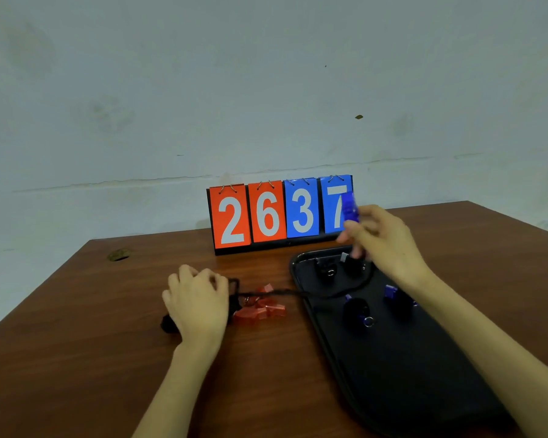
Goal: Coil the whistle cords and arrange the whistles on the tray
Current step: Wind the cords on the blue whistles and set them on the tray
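My right hand holds a blue whistle raised above the far end of the black tray. Its black cord runs from the tray leftward across the table to my left hand, whose curled fingers grip the cord's other end. Red whistles with cords lie on the table just right of my left hand. On the tray sit two blue whistles with coiled cords and, at the far end, two dark coiled ones.
A flip scoreboard reading 2637 stands at the table's far edge, right behind the tray. The brown wooden table ends at a pale wall. A small chip marks the table's far left.
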Available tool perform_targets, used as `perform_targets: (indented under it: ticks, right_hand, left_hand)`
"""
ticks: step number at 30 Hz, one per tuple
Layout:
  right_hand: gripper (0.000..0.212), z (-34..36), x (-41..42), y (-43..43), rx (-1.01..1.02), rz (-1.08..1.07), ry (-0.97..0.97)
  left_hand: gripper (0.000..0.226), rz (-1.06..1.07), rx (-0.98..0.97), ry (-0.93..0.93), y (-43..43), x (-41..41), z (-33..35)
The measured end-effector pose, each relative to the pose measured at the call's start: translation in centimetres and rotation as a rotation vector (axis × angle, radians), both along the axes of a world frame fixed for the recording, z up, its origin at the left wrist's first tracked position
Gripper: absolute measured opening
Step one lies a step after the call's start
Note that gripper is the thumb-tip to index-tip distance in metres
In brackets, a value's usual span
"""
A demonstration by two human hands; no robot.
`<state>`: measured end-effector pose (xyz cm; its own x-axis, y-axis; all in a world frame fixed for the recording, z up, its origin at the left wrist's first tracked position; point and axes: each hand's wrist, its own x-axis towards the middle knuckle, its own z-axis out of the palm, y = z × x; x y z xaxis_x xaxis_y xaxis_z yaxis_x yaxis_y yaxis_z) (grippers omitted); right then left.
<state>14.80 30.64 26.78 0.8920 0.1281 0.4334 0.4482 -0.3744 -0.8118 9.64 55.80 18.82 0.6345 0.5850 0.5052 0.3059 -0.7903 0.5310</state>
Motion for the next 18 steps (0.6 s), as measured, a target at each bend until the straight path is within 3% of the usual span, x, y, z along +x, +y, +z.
perform_targets:
  ticks: [1, 3, 8, 12, 15, 18]
  right_hand:
    - [0.030, 0.3, -0.4, 0.7, 0.042, 0.086, 0.068]
    - [0.026, 0.7, -1.1, 2.4, 0.070, 0.207, 0.157]
    - [0.025, 0.4, -2.5, 6.7, 0.158, 0.322, 0.235]
    - [0.023, -0.1, -3.0, 8.0, 0.244, 0.274, 0.172]
    - [0.022, -0.1, -2.3, 7.7, 0.411, 0.240, 0.277]
    - [0.018, 0.7, -1.2, 6.6, 0.628, 0.261, 0.368]
  left_hand:
    - [0.018, -0.034, 0.048, -0.010, -0.6, 0.0, 0.0]
    - [0.016, -0.208, -0.108, -0.079, -1.7, -0.1, 0.5]
    - [0.021, -0.902, -0.859, -0.181, -5.3, -1.2, 2.8]
    - [0.037, -1.157, -1.343, -0.145, -4.8, -1.7, 3.5]
    - [0.035, -1.261, -1.305, -0.015, -4.2, -2.0, 4.2]
    - [0.030, -1.213, -1.202, 0.040, -3.6, -1.7, 3.9]
